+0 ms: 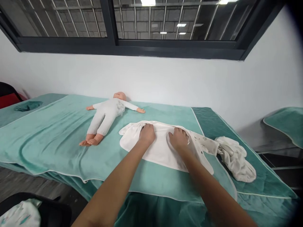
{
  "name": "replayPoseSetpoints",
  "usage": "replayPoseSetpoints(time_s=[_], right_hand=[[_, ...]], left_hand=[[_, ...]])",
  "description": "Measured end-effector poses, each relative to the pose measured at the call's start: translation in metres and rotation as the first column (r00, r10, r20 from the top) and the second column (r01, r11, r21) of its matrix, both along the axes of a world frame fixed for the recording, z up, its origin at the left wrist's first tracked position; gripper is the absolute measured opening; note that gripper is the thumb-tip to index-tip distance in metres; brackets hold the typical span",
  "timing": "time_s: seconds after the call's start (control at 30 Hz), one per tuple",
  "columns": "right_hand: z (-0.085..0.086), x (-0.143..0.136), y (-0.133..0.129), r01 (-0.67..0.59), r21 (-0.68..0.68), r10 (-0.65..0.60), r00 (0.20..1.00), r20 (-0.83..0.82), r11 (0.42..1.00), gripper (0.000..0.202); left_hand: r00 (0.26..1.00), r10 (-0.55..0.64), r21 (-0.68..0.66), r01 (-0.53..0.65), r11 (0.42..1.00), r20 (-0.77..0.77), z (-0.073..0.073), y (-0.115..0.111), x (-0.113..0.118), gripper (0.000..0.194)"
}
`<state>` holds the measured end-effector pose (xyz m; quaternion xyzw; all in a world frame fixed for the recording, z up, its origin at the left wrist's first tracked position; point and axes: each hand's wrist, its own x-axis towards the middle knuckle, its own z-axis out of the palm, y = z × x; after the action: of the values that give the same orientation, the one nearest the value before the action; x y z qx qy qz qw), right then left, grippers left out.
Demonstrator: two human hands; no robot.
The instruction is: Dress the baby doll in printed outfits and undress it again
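Note:
A white baby shirt (163, 156) lies spread on the light green cover, its patterned sleeve (207, 143) stretching to the right. My left hand (147, 134) is closed on the shirt's upper part, left of its middle. Farther right, my right hand (179, 137) has its fingers curled into the fabric near an opening, with the thumb to the left. The fingertips of both hands are partly hidden by the knuckles and cloth. Beyond my left hand a baby doll (106, 110) in a white body lies on its back, arms spread and feet towards me.
A crumpled white garment (236, 160) lies at the right on the dark green cover (265, 186). A green cloth (28, 106) rests at the far left. Behind the bed is a white wall (165, 78) below a barred window. A chair (54, 208) holding patterned cloth stands at lower left.

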<state>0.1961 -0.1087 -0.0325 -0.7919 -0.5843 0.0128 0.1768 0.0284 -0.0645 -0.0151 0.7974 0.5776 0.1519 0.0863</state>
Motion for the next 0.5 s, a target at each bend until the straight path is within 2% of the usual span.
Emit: replayPoseSetpoints(time_s=[0.17,0.37,0.5], right_hand=[[-0.003,-0.005,0.010,0.098,0.044,-0.098,0.995,-0.003,0.994,0.059],[-0.006,0.004,0.025,0.050,0.151,-0.057,0.998,0.040,0.987,0.064],[-0.004,0.013,0.047,0.029,0.133,-0.041,0.996,0.082,0.991,0.066]], left_hand=[[0.997,0.068,0.001,-0.068,0.998,0.028,-0.005,0.013,0.011,0.054],[0.987,0.158,0.039,-0.157,0.987,-0.021,-0.009,0.027,0.022,0.063],[0.978,0.198,0.087,-0.192,0.978,-0.067,-0.013,0.046,0.028,0.063]])
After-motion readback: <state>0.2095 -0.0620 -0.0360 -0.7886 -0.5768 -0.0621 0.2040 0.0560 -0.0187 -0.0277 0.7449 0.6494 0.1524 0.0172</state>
